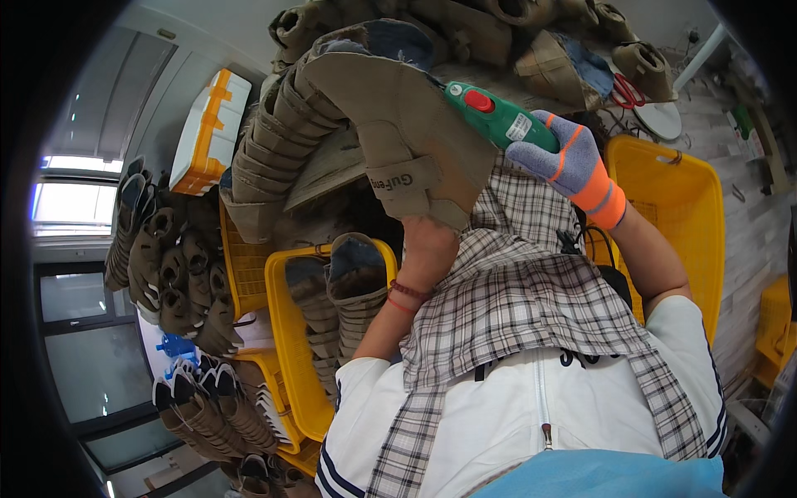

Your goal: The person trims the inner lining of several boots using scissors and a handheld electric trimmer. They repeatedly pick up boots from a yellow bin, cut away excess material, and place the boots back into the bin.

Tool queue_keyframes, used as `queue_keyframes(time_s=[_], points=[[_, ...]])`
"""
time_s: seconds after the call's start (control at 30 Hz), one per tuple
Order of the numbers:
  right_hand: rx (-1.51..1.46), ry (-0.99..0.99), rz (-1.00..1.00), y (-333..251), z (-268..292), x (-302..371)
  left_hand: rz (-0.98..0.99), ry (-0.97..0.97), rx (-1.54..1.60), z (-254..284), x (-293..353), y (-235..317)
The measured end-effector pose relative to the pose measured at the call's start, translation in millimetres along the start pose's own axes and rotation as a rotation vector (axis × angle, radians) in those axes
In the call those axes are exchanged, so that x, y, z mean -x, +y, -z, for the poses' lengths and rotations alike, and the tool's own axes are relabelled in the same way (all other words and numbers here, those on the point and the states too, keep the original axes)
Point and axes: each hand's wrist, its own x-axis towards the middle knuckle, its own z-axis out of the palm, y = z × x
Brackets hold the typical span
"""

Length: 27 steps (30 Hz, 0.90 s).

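A tan boot upper [415, 124] with a strap across it and a blue lining at its top is held up in front of me. My left hand [429, 246], bare, grips it from below; the fingers are hidden behind the material. In my right hand [573, 162], which wears a grey and orange glove, is a green handheld electric cutter [498, 116] with a red button. Its narrow tip meets the upper's top right edge, where the lining shows. Just left of the upper, a long row of nested boot uppers [286, 124] curves along the worktable [320, 170].
More uppers [473, 33] lie at the table's far side. Red-handled scissors [627, 91] rest at the far right. A yellow basket [706, 207] stands at right, and another yellow basket [290, 365] with stacked uppers at left. A white and orange box [212, 133] is behind the row.
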Motion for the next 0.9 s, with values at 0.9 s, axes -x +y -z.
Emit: queue_keyframes(time_s=[0.9], points=[[0.711, -0.744, -0.028, 122, -40, 65, 1.047, 0.576, 2.371, 20, 114, -111]])
